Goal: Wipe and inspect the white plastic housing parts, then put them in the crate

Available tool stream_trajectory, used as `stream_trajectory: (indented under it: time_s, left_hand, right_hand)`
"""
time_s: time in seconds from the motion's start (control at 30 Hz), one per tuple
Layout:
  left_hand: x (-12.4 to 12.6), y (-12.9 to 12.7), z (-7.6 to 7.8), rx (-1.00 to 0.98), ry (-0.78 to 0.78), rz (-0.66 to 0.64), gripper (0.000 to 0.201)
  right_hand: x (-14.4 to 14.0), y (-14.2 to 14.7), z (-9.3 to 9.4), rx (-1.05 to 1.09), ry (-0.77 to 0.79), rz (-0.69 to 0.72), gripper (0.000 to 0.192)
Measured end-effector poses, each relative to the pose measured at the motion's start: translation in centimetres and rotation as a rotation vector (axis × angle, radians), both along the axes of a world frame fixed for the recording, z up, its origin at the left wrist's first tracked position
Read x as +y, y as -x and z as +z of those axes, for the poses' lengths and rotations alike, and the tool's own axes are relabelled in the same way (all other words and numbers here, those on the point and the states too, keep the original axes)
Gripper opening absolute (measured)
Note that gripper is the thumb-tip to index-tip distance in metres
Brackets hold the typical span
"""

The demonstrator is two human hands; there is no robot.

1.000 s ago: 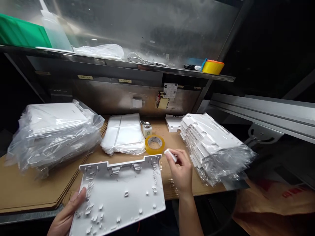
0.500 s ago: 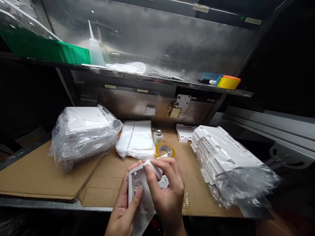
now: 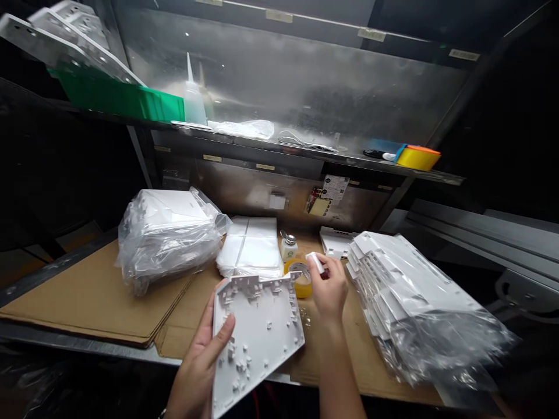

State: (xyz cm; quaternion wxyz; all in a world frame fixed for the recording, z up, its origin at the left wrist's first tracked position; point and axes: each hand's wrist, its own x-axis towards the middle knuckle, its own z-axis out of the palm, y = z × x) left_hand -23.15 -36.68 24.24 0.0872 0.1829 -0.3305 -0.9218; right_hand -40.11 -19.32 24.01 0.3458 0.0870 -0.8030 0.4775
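A white plastic housing shell [image 3: 257, 331] is gripped along its left edge by my left hand [image 3: 203, 349], the thumb pressed on its inner face. Small posts and clips stand up across that inner side. My right hand [image 3: 329, 288] is apart from the shell, to its upper right, and pinches a small folded white wipe [image 3: 315, 263] between thumb and fingers. Just left of my right hand lies a roll of yellowish tape [image 3: 304, 288], partly covered by the shell's top corner. Behind the tape stands a small white pump bottle [image 3: 289, 245] with a metal cap.
Bagged white shells [image 3: 170, 233] are piled at left on cardboard [image 3: 87, 308]. Flat clear bags [image 3: 251, 247] lie mid-table. A stack of white shells [image 3: 406, 279] leans at right, another white unit [image 3: 336, 241] behind. The metal shelf above holds a green bin [image 3: 122, 102] and a nozzle bottle [image 3: 194, 105].
My right hand has moved away from the shell's edge, up and right, with the white wipe. The shell has turned, so its inner face now shows broadly. The camera view has shifted slightly.
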Motion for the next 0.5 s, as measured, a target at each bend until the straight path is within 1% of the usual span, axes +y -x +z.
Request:
stream_trajectory:
  time_s: [0.07,0.13,0.2,0.23,0.3,0.33,0.37,0.4,0.43,0.47,0.5]
  left_hand:
    - [-2.2,-0.2,-0.7,-0.018,-0.006,0.013,0.093]
    - [-4.0,-0.6,-1.4,-0.021,-0.034,0.041,0.090]
    - [-5.5,-1.0,-2.1,-0.005,-0.057,0.058,0.084]
    - [-6.1,-1.2,-2.4,0.015,-0.068,0.058,0.081]
    - [-7.5,-1.6,-3.0,0.077,-0.098,0.028,0.073]
    - [-8.2,-2.0,-3.3,0.121,-0.119,-0.007,0.071]
    - [-9.1,-2.4,-3.6,0.178,-0.141,-0.035,0.069]
    - [-10.0,-3.0,-3.9,0.240,-0.161,-0.052,0.069]
    - [-10.9,-3.8,-4.3,0.297,-0.177,-0.057,0.070]
    - [-11.8,-4.8,-4.9,0.339,-0.184,-0.046,0.073]
    - [-12.7,-6.0,-5.7,0.358,-0.181,-0.023,0.075]
  right_hand:
    - [0.7,3.5,-2.3,-0.033,-0.049,-0.004,0.032]
    - [0.8,5.7,-4.0,-0.050,-0.085,0.016,0.033]
    - [0.7,6.2,-4.9,-0.060,-0.103,0.024,0.042]
    - [0.7,5.6,-5.0,-0.060,-0.105,0.028,0.049]
    - [1.2,3.1,-4.9,-0.055,-0.101,0.057,0.057]
    - [1.7,1.3,-4.8,-0.068,-0.100,0.085,0.056]
    - [2.2,-0.8,-4.9,-0.102,-0.097,0.131,0.049]
    - [2.9,-3.0,-5.2,-0.218,-0.100,0.203,0.041]
    - [3.5,-5.2,-5.6,-0.382,-0.130,0.242,0.036]
    - [3.9,-7.2,-6.3,-0.547,-0.184,0.261,0.033]
    - [4.3,-9.0,-7.0,-0.614,-0.211,0.273,0.029]
